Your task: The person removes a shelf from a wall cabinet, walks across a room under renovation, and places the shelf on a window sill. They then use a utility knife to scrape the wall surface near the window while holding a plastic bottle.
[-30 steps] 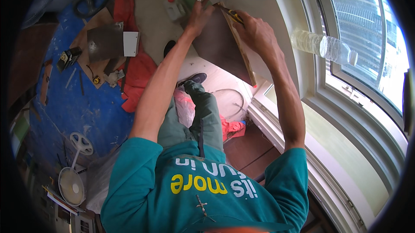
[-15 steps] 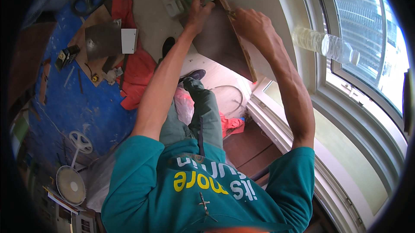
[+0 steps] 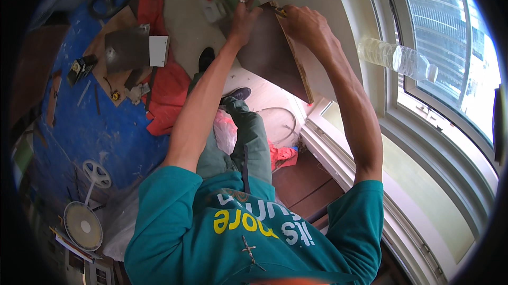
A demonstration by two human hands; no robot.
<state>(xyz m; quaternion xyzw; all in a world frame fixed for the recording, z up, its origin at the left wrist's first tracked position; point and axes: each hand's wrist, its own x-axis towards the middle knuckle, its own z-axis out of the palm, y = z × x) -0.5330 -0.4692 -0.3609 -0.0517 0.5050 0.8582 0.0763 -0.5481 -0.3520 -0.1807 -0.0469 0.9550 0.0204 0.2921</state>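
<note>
A dark brown wooden board stands tilted in front of me, its pale raw edge facing right. My left hand is at its far left side, gripping it with the thumb toward the top edge and the index finger raised. At the far top corner, my right hand is closed around a small yellow-and-black utility knife, which touches the board's edge. The knife's blade is too small to make out, and my fingers hide most of its handle.
To the right is a window ledge with a clear plastic bottle lying across it. A white jug with a red cap stands beyond my left arm. On the left, a blue floor sheet bears boards, tools and a white fan.
My right hand and the utility knife have shifted slightly up along the board's edge toward its far corner. My left hand stays almost in place on the board.
</note>
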